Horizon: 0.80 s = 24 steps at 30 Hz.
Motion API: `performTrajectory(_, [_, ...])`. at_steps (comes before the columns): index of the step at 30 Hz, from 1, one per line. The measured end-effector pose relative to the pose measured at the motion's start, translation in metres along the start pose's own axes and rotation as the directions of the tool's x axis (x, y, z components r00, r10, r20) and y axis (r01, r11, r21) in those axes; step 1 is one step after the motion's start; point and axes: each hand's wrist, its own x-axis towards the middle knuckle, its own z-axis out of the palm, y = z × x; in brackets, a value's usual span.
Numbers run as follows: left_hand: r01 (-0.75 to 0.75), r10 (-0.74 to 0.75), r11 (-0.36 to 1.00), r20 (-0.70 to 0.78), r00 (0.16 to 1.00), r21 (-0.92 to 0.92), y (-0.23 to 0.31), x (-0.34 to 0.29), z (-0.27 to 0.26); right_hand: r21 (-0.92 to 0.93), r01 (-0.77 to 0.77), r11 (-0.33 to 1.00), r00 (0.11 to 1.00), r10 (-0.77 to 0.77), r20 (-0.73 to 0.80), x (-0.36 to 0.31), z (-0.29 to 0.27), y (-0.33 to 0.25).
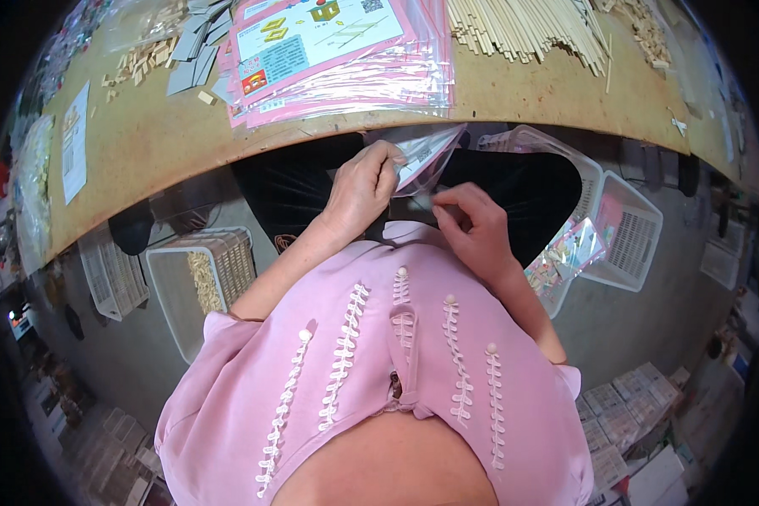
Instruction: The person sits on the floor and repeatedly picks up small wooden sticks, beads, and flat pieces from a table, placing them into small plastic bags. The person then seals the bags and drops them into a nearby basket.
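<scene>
Just below the table's front edge, above my lap, my left hand (363,187) is closed on a clear plastic bag (430,162) with a printed sheet inside. The bag is tilted, and its far corner points up toward the table. My right hand (479,223) is beside the bag's near side, fingers curled and thumb bent toward the fingertips. Its fingertips are slightly blurred, so whatever they pinch, if anything, is too small to make out. A stack of similar pink-edged printed bags (346,93) lies on the table straight ahead.
On the table (160,143) are thin wooden sticks (527,29), grey flat pieces (196,63), small wooden blocks (143,63) and a paper strip (75,143). A white basket with wooden pieces (204,282) stands on the floor at left; another white basket (632,232), with filled packets (575,249) beside it, stands at right.
</scene>
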Motion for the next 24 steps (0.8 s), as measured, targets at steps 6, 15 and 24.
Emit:
performTrajectory(6, [-0.125, 0.124, 0.991, 0.026, 0.992, 0.04, 0.011, -0.005, -0.014, -0.505, 0.359, 0.785, 0.923, -0.219, 0.316, 0.024, -0.011, -0.005])
performTrajectory(15, [-0.261, 0.25, 0.957, 0.099, 0.963, 0.128, 0.019, -0.008, -0.101, -0.365, 0.478, 0.799, 0.866, -0.359, 0.348, 0.051, -0.012, -0.016])
performTrajectory(24, [0.478, 0.025, 0.782, -0.788, 0.616, 0.399, -0.134, 0.077, -0.32, -0.273, 0.33, 0.904, 0.941, -0.29, 0.176, 0.034, 0.006, 0.002])
